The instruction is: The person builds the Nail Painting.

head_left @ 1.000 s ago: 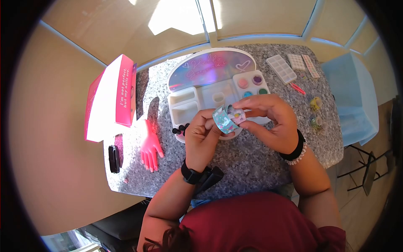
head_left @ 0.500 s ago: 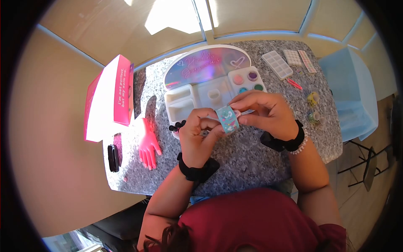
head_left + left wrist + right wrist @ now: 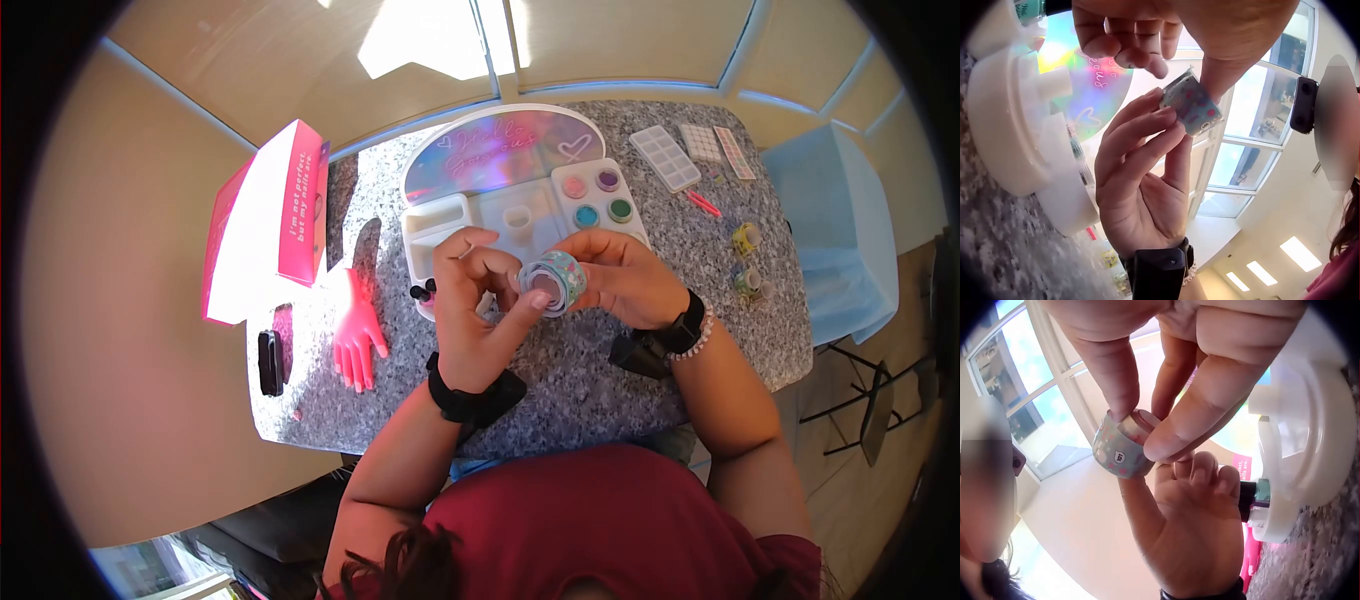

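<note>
A teal patterned roll (image 3: pixel 565 280) with a pale, ring-like inner part is held between the hands above the table. My right hand (image 3: pixel 625 285) pinches it from the right; in the right wrist view, its thumb and fingers (image 3: pixel 1175 434) grip the rim of the roll (image 3: pixel 1119 450). My left hand (image 3: pixel 475 320) has its thumb against the roll, while its other fingers are bent and stand apart from it. In the left wrist view, the left thumb passes behind the roll (image 3: pixel 1192 105), so its tip is hidden.
Behind the hands stands a white tray (image 3: pixel 435 212) with colored pots and an iridescent back panel. Left are a pink box (image 3: pixel 298 215), a pink model hand (image 3: pixel 355 335) and a black object (image 3: pixel 270 362). Right lie a compartment case (image 3: pixel 665 158), pink tweezers (image 3: pixel 703 204) and small rolls (image 3: pixel 747 238).
The roll has turned so its round opening faces the person. My left fingers have lifted and spread from it, leaving the thumb touching; my right hand keeps hold and has moved slightly down and left.
</note>
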Demonstrator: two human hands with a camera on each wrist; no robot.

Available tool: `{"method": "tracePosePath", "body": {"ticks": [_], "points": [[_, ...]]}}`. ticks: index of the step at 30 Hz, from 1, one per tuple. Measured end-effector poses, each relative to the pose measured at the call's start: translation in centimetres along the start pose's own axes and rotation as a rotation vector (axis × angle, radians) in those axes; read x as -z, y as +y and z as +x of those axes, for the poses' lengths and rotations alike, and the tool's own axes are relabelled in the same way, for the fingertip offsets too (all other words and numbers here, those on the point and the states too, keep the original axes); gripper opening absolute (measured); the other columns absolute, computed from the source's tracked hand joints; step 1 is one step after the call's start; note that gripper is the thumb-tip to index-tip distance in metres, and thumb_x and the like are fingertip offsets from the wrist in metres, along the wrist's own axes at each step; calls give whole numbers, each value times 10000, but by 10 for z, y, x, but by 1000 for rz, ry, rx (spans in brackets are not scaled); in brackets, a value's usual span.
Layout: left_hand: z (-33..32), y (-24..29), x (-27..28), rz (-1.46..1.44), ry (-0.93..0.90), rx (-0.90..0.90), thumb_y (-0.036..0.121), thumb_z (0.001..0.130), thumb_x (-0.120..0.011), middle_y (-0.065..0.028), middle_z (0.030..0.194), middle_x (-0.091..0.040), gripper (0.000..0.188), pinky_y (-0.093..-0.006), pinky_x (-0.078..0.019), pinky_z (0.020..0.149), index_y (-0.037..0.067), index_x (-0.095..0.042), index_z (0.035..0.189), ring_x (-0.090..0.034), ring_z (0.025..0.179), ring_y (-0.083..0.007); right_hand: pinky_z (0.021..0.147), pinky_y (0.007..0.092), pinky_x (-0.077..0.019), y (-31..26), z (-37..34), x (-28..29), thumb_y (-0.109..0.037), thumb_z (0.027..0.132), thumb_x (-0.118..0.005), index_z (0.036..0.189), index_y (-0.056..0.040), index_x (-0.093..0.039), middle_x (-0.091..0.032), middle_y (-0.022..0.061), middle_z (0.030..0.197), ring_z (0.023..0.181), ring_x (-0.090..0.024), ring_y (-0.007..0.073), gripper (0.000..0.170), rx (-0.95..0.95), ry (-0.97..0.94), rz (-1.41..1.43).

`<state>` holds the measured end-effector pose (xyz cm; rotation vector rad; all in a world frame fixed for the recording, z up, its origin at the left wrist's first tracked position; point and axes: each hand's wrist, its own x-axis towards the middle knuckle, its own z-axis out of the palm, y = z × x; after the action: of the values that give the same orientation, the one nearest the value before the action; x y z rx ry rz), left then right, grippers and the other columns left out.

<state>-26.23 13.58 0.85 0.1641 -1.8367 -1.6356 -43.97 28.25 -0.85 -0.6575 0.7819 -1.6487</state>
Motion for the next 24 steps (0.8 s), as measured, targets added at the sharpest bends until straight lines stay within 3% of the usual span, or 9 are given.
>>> {"method": "tracePosePath", "body": {"ticks": [1,3,4,6,11,15,18,20,24], "points": [[3,2,3,0,0,-1,141,962,-752,-60,1091,-623,449,-312,-524,831,15,-513,1321,-588,891,-112,956,409,-643,-1,0,1,-159,1040,-704,1342,21,-640,-718,128,1263,1136,-727,223,357,-17,10,-12],[12,3,6,259,-108,-76,164,873,-815,-94,1274,-624,581,-385,-503,961,42,-589,1394,-582,1048,-172,952,407,-644,-2,0,4,-169,1041,-707,1335,23,-650,-723,130,1253,1128,-730,223,356,-32,22,-26],[14,2,6,258,-110,-77,164,873,-815,-94,1274,-624,581,-385,-503,961,42,-589,1394,-582,1048,-172,942,391,-644,-4,-1,7,-176,1040,-710,1338,22,-655,-729,124,1243,1115,-732,212,362,-31,-7,-42],[15,-1,5,389,-162,-195,182,830,-833,-117,1475,-575,523,-428,-486,1048,92,-709,1330,-579,1203,-242,933,375,-643,-6,-1,11,-183,1039,-714,1340,21,-660,-735,118,1233,1102,-734,200,368,-30,-36,-58],[14,2,4,401,-160,-162,131,777,-876,-133,1548,-552,437,-450,-466,1106,136,-777,1203,-560,1332,-301,859,299,-630,-10,-3,8,-222,1045,-715,1218,-16,-676,-743,50,1147,1029,-726,126,271,-65,-2,-176],[11,-1,1,344,-167,-121,88,734,-921,-131,1566,-543,417,-452,-466,1105,157,-780,1119,-553,1366,-305,842,290,-628,-10,-4,-1,-281,1052,-707,1213,-42,-639,-729,43,1155,1012,-724,118,297,-81,16,-171],[8,-1,0,303,-164,-120,95,754,-925,-133,1595,-523,360,-452,-464,1106,163,-772,1072,-548,1382,-309,796,292,-624,-15,-3,-12,-286,1055,-696,1304,-48,-594,-713,68,1198,986,-724,127,359,-97,11,-62],[8,-8,2,272,-176,-148,87,754,-928,-139,1611,-506,366,-452,-463,1108,166,-769,1074,-538,1393,-307,730,297,-608,-25,-3,-21,-163,1032,-672,1366,-40,-565,-698,89,1218,942,-717,140,371,-244,-109,131],[4,-17,0,56,-207,-117,46,742,-935,-153,1630,-477,408,-445,-461,1116,170,-752,1086,-504,1427,-296,679,292,-568,-2,-2,-12,-33,968,-642,1406,-29,-549,-704,92,1185,899,-700,141,448,-270,-177,110]]}}
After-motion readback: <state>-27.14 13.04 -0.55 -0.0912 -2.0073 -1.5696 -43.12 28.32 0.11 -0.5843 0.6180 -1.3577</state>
